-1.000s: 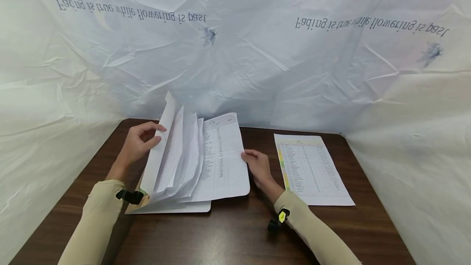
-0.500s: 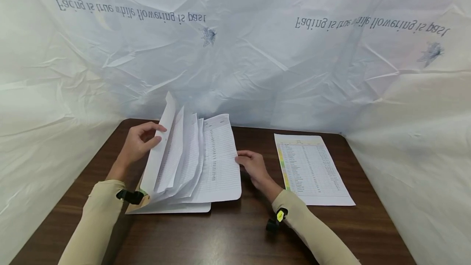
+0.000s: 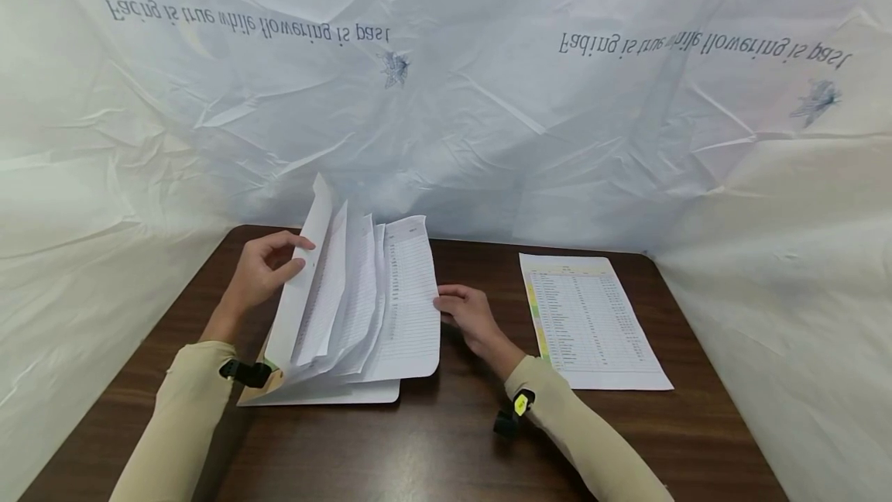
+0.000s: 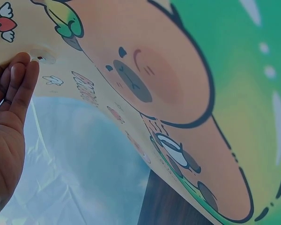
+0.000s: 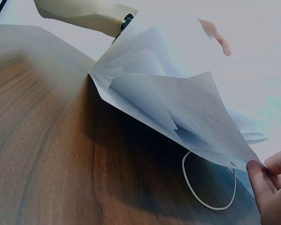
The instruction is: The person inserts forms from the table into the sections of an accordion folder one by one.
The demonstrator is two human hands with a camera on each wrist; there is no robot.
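A paper folder lies spread at the back left of the table, its cover raised and tilted. My left hand pinches the cover's outer edge between thumb and fingers. Cartoon animals decorate the cover's outside in the left wrist view. Several loose printed sheets fan out inside. At their right, my right hand pinches the side edge of a printed list sheet. In the right wrist view that sheet lifts from the folder, and a white elastic loop hangs below the folder's edge.
On the right of the brown wooden table lies a printed table sheet with a yellow and green strip. White plastic sheeting with upside-down lettering encloses the table at the back and sides.
My right hand has moved left, bringing the edge of the printed list sheet closer to the other pages. The left hand and the raised cover stay in place.
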